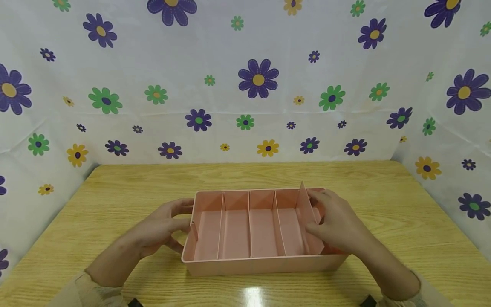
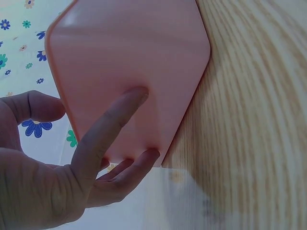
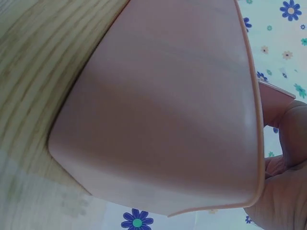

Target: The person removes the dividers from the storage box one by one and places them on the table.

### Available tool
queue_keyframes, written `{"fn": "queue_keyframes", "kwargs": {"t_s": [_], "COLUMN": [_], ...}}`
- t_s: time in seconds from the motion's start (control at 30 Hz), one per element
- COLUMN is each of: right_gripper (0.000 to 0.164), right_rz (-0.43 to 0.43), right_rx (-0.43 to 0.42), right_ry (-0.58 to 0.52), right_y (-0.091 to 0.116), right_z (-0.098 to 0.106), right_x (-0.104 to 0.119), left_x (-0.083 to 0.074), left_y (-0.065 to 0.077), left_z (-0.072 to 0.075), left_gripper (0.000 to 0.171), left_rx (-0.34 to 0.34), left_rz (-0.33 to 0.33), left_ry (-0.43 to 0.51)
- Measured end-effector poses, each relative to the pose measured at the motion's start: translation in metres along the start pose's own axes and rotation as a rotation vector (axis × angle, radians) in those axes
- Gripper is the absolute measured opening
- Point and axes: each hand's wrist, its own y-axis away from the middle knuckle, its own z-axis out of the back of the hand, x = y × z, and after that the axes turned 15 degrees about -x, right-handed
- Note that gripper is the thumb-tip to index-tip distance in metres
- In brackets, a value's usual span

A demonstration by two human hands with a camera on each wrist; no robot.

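A pink plastic divider box (image 1: 218, 267) sits on the table, its upright partitions marking off long compartments. My left hand (image 1: 161, 228) holds the box's left end. In the left wrist view, fingers press the outer end wall (image 2: 124, 52) while one bends at the rim. Inside the right end, my right hand (image 1: 333, 219) pinches a loose divider (image 1: 308, 213) between thumb and fingers. It leans, its far corner poking above the back rim. From the right wrist, the box's outer wall (image 3: 158, 105) hides most of that hand's grip, with the divider's corner (image 3: 276, 98) above the rim.
The wood-grain table (image 1: 153, 181) spreads around the box. A white cloth with printed flowers (image 1: 226, 51) hangs behind the table and along both sides.
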Motion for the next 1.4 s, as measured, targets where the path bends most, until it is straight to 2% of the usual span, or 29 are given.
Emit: {"fn": "queue_keyframes", "kwargs": {"t_s": [0.17,0.47,0.83,0.97,1.17,1.3,1.4], "right_gripper": [0.066,0.066,0.068,0.068,0.070,0.068,0.066], "right_rz": [-0.031,-0.031,-0.043,-0.041,-0.027,-0.025,-0.020], "right_rx": [-0.019,-0.067,-0.127,-0.190,-0.334,-0.435,-0.492], "right_ry": [0.029,0.011,-0.088,-0.086,-0.120,-0.103,-0.045], "right_y": [-0.001,0.000,0.000,-0.001,-0.007,-0.013,-0.017], "right_z": [0.007,0.019,0.041,0.050,0.065,0.074,0.078], "right_x": [0.005,0.013,0.014,0.011,-0.005,-0.019,-0.027], "left_x": [0.000,-0.001,-0.001,-0.001,-0.002,-0.001,-0.001], "left_y": [0.000,0.001,0.000,0.000,0.000,0.001,0.001], "left_z": [0.000,-0.001,0.000,0.000,0.000,0.000,0.000], "left_gripper": [0.066,0.066,0.066,0.066,0.067,0.067,0.067], "left_rx": [-0.003,-0.005,-0.008,-0.008,-0.011,-0.014,-0.015], "left_rz": [0.002,0.004,0.008,0.010,0.008,0.008,0.008], "left_ry": [0.000,0.010,0.007,0.008,0.004,-0.001,-0.002]}}
